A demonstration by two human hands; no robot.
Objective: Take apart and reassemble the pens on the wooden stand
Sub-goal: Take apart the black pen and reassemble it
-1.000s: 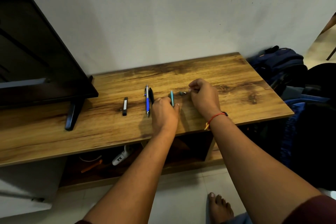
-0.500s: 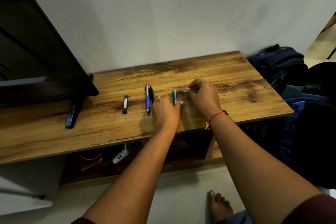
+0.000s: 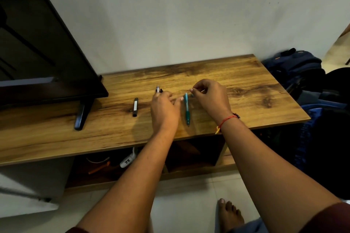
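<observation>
A teal pen (image 3: 187, 108) lies loose on the wooden stand (image 3: 246, 104), tip toward me. My left hand (image 3: 164, 108) rests palm down just left of it, thumb beside the pen's far end and fingers over a blue pen (image 3: 157, 89) and a black pen, of which only the far tips show. My right hand (image 3: 210, 97) hovers right of the teal pen with thumb and fingers pinched on a small pen part, mostly hidden by the fingertips.
A short black piece with a white label (image 3: 135, 107) lies left of my left hand. A dark TV (image 3: 37, 53) on a black foot (image 3: 81, 115) fills the left side. Backpacks (image 3: 293, 64) sit to the right, a cluttered shelf below.
My left hand has let go of the teal pen and slid left over the blue and black pens. The teal pen now lies fully uncovered. My right hand has lifted slightly.
</observation>
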